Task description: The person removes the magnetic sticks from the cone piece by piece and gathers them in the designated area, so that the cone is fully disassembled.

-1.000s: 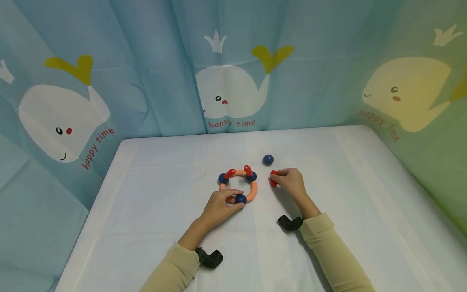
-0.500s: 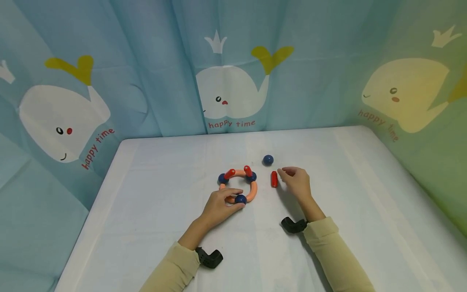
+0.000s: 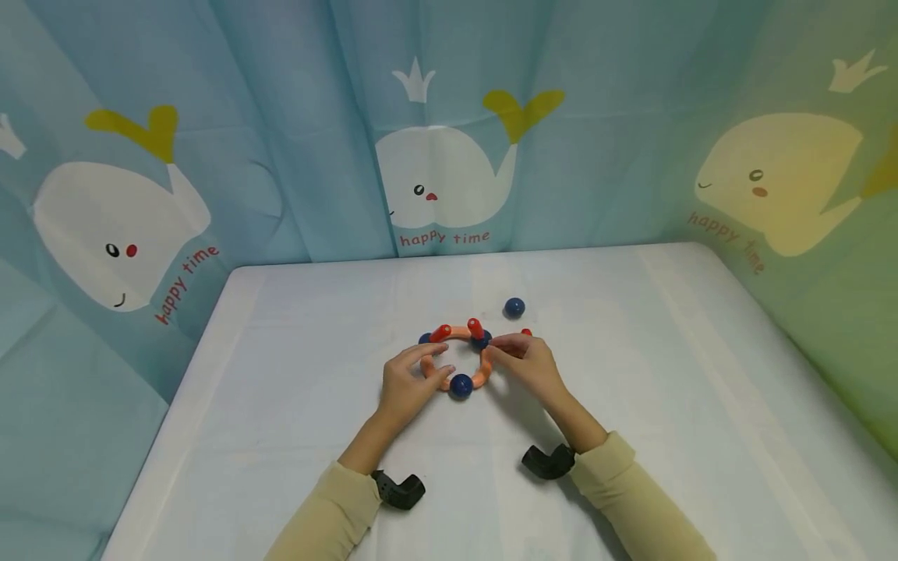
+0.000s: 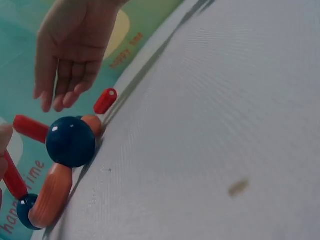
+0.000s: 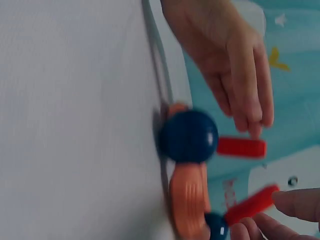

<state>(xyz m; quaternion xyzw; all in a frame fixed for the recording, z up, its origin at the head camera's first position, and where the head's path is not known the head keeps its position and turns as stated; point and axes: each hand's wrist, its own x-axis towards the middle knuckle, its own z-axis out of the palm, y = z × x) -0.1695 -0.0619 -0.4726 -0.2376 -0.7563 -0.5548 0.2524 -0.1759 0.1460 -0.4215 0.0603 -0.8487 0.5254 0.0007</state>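
A ring of curved orange pieces (image 3: pixel 486 368) joined by blue balls lies on the table; two red rods (image 3: pixel 475 329) stick up from its back balls. My left hand (image 3: pixel 405 383) hovers over the ring's left side, thumb and fingers apart, left of the front blue ball (image 3: pixel 461 386). At the right side, my right hand (image 3: pixel 532 368) has its fingertips close to the back right ball (image 3: pixel 480 340). Its fingers look nearly straight in the left wrist view. Behind this hand, a loose red rod (image 4: pixel 105 101) is mostly hidden in the head view.
A loose blue ball (image 3: pixel 514 308) sits behind the right hand. White cloth covers the table (image 3: pixel 316 327), and a blue-green curtain (image 3: pixel 302 156) with whale prints hangs around it. Each wrist carries a black device (image 3: pixel 547 462).
My right hand let go of the loose red rod, drew right, then moved left to the ring. My left hand left the front ball and shifted slightly left and back.
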